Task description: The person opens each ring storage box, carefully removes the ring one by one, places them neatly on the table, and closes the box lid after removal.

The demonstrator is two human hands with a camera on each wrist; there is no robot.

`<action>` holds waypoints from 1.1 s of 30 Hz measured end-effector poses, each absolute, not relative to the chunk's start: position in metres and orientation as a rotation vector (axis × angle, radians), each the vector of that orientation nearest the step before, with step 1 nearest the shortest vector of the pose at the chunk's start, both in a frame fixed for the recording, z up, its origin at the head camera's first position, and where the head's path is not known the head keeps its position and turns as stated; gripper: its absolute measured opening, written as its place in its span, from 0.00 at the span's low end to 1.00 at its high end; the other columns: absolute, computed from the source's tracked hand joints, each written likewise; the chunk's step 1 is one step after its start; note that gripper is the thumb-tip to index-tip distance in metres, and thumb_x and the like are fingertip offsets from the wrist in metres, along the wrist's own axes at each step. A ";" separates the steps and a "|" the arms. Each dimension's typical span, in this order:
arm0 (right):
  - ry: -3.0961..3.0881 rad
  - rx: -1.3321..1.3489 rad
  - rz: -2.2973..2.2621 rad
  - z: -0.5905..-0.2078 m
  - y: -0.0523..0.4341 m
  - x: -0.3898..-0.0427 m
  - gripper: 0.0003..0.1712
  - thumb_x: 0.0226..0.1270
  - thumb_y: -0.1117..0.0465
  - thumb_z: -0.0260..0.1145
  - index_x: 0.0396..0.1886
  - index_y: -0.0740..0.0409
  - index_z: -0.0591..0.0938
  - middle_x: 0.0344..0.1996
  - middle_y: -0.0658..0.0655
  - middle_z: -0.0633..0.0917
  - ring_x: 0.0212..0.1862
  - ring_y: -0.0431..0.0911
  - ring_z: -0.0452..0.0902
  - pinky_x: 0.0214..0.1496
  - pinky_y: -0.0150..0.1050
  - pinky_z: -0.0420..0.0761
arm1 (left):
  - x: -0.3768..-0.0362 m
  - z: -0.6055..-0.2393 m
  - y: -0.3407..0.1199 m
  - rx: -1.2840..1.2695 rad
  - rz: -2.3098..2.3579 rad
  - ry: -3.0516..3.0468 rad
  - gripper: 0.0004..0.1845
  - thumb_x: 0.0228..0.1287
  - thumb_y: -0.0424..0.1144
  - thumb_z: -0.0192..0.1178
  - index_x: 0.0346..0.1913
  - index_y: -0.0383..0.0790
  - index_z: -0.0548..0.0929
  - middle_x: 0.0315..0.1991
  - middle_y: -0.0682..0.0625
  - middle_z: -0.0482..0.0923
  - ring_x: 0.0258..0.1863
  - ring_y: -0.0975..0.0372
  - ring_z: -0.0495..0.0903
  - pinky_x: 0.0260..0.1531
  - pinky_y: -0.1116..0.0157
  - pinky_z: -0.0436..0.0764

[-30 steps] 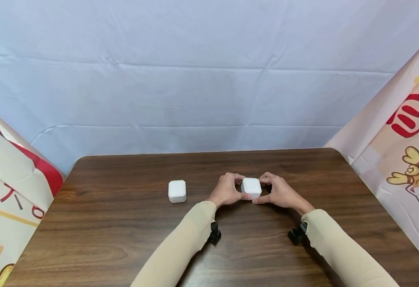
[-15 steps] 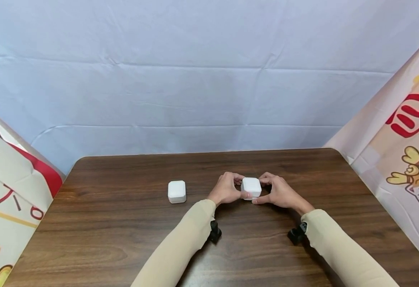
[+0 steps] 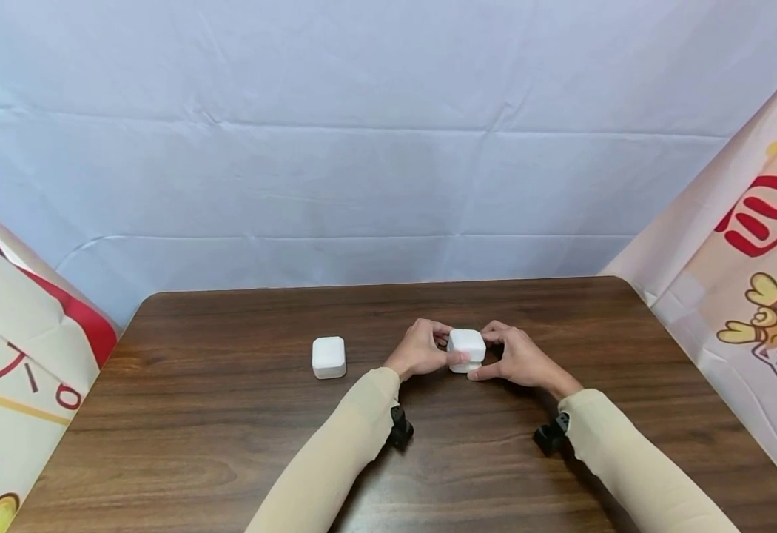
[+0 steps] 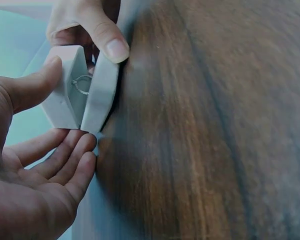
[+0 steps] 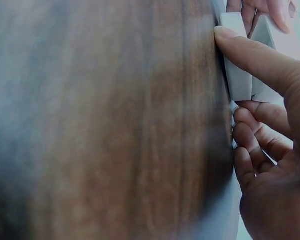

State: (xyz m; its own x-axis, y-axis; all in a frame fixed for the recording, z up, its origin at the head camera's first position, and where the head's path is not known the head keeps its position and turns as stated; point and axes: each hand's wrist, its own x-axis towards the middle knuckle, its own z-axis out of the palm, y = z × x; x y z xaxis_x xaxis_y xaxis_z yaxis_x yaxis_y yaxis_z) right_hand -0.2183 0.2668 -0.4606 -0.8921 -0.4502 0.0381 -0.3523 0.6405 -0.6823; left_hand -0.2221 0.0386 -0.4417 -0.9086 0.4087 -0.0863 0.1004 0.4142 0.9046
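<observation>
While a second small white rounded plastic box (image 3: 328, 357) is sitting untouched towards the left of the dark brown wooden table (image 3: 229, 444), both hands are working on its twin near the middle. The left hand (image 3: 420, 350) is curling around the small white rounded hinged box (image 3: 466, 348), its thumb pressing the near face and its fingers wrapping the far side. Just to the right, the right hand (image 3: 520, 357) is pinching the same box, thumb low at the front and fingertips on the far top edge. So both hands are grasping the box, which is resting on or just above the table between them.

Seen from the head view, the box is looking closed. From the left wrist view it is gaping partway open: the lid (image 4: 65, 85) is tilting away from the base (image 4: 100, 95), and a thin metal ring (image 4: 81, 84) is showing in the gap. From the right wrist view only the thumb (image 5: 250, 55) is showing clearly, lying along the base's edge, with the other fingers curled below.
</observation>
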 end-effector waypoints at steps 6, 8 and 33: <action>2.719 -0.673 -1.095 -0.460 0.266 -0.218 0.28 0.49 0.50 0.85 0.50 0.53 0.89 0.44 0.50 0.80 0.44 0.47 0.74 0.46 0.42 0.73 | -0.222 -0.441 0.039 0.398 1.571 2.299 0.25 0.59 0.38 0.76 0.57 0.29 0.83 0.43 0.47 0.84 0.38 0.64 0.82 0.38 0.67 0.81; 2.723 -0.675 -1.092 -0.461 0.266 -0.219 0.28 0.49 0.50 0.85 0.50 0.54 0.88 0.44 0.50 0.80 0.43 0.46 0.73 0.45 0.42 0.73 | -0.223 -0.441 0.039 0.385 1.594 2.275 0.25 0.59 0.37 0.75 0.57 0.28 0.83 0.43 0.47 0.84 0.38 0.64 0.82 0.36 0.67 0.82; 2.750 -0.668 -1.081 -0.460 0.267 -0.220 0.30 0.46 0.51 0.86 0.49 0.58 0.89 0.44 0.51 0.81 0.46 0.47 0.75 0.49 0.44 0.74 | -0.223 -0.433 0.043 0.167 1.650 2.171 0.26 0.62 0.40 0.74 0.58 0.28 0.82 0.42 0.48 0.83 0.39 0.61 0.82 0.41 0.64 0.82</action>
State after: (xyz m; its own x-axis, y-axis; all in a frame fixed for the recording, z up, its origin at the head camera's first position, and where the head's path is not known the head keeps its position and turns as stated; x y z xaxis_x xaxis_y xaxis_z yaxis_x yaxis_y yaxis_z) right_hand -0.2199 0.2673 -0.4602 -0.8968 -0.4391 0.0547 -0.3589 0.6493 -0.6705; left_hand -0.2234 0.0435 -0.4330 -0.9103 0.3335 -0.2453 -0.1470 0.2936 0.9446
